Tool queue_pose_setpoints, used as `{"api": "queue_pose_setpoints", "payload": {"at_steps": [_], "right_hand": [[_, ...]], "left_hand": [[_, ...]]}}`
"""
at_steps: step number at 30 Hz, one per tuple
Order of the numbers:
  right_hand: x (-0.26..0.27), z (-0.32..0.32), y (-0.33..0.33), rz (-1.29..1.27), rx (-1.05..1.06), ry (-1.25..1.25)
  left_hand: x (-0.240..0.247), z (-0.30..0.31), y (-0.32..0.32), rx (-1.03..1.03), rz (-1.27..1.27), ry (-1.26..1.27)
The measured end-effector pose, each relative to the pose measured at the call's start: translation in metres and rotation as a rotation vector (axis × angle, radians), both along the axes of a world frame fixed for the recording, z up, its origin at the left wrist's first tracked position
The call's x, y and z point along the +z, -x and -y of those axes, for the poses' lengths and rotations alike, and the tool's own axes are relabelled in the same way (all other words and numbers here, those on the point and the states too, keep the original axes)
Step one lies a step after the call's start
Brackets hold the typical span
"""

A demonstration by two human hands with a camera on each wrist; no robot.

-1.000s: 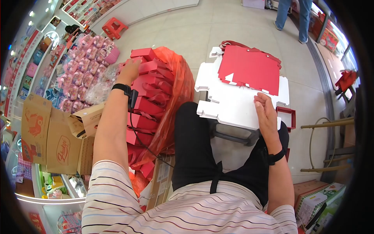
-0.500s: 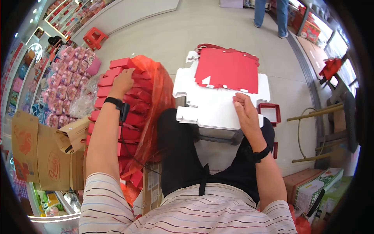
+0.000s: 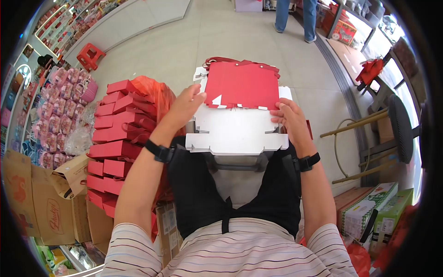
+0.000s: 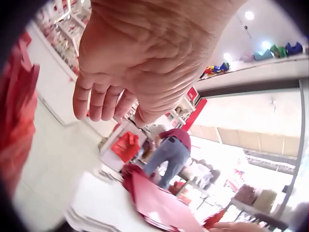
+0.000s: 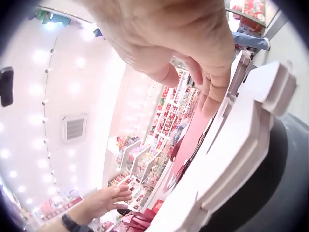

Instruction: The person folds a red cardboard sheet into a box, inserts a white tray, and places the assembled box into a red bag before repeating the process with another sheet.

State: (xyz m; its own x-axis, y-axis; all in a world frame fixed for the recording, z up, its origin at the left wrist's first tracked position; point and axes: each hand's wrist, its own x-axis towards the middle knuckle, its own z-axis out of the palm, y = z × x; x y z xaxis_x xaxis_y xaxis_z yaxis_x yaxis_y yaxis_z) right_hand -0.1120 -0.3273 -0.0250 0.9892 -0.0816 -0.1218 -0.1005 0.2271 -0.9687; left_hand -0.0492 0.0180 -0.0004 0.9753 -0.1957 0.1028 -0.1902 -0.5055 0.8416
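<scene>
A stack of red flat sheets [image 3: 242, 85] with red straps at its far edge lies on white cut-out boards [image 3: 235, 131], which rest on a stool between the knees. The left hand [image 3: 185, 107] hovers at the left of the stack, fingers relaxed and holding nothing; in the left wrist view the palm and fingers of this left hand [image 4: 140, 63] are bare. At the near right corner of the red sheets is the right hand [image 3: 291, 121], its fingers slightly bent. In the right wrist view the fingertips of the right hand [image 5: 193, 53] reach the red sheets' edge.
Red boxes [image 3: 115, 134] are piled at the left beside an orange plastic bag [image 3: 154, 92]. Cardboard boxes [image 3: 53, 203] stand near left, pink packages [image 3: 57, 111] beyond. A red stool [image 3: 90, 56] is farther back. A chair [image 3: 400, 129] stands right; a person in jeans [image 3: 295, 18] is ahead.
The left hand has left the red boxes and moved right to the stack, empty. The right hand has moved to the red sheets' corner. The head view has shifted to the right.
</scene>
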Motion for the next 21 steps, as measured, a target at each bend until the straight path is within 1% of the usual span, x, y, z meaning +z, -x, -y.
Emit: {"api": "queue_pose_setpoints", "payload": {"at_steps": [3, 5, 7, 13, 14, 16, 17, 19, 21], "right_hand": [[0.004, 0.001, -0.004, -0.046, -0.003, 0.007], [-0.002, 0.005, -0.01, -0.07, -0.019, -0.004], [-0.003, 0.008, -0.014, -0.078, -0.01, 0.009], [0.001, 0.003, -0.014, -0.067, 0.069, 0.13], [0.002, 0.002, -0.012, -0.057, 0.086, 0.16], [0.007, 0.0, -0.004, 0.03, 0.061, -0.045], [0.01, -0.001, -0.001, 0.076, 0.051, -0.147], [0.019, 0.002, 0.009, 0.112, 0.04, -0.241], [0.021, 0.002, 0.019, 0.133, 0.044, -0.299]], "left_hand": [[0.014, 0.03, -0.003, -0.001, -0.265, -0.026], [-0.011, 0.029, -0.013, 0.043, -0.138, -0.026], [-0.014, 0.034, -0.013, 0.092, -0.046, -0.036], [-0.014, 0.031, 0.004, 0.055, -0.066, 0.06], [-0.016, 0.029, 0.005, 0.09, -0.068, 0.1], [-0.015, 0.026, 0.009, 0.161, -0.071, 0.181], [-0.015, 0.024, 0.014, 0.174, -0.118, 0.293], [-0.001, 0.023, 0.035, 0.197, -0.214, 0.517], [0.003, 0.027, 0.051, 0.104, -0.309, 0.703]]}}
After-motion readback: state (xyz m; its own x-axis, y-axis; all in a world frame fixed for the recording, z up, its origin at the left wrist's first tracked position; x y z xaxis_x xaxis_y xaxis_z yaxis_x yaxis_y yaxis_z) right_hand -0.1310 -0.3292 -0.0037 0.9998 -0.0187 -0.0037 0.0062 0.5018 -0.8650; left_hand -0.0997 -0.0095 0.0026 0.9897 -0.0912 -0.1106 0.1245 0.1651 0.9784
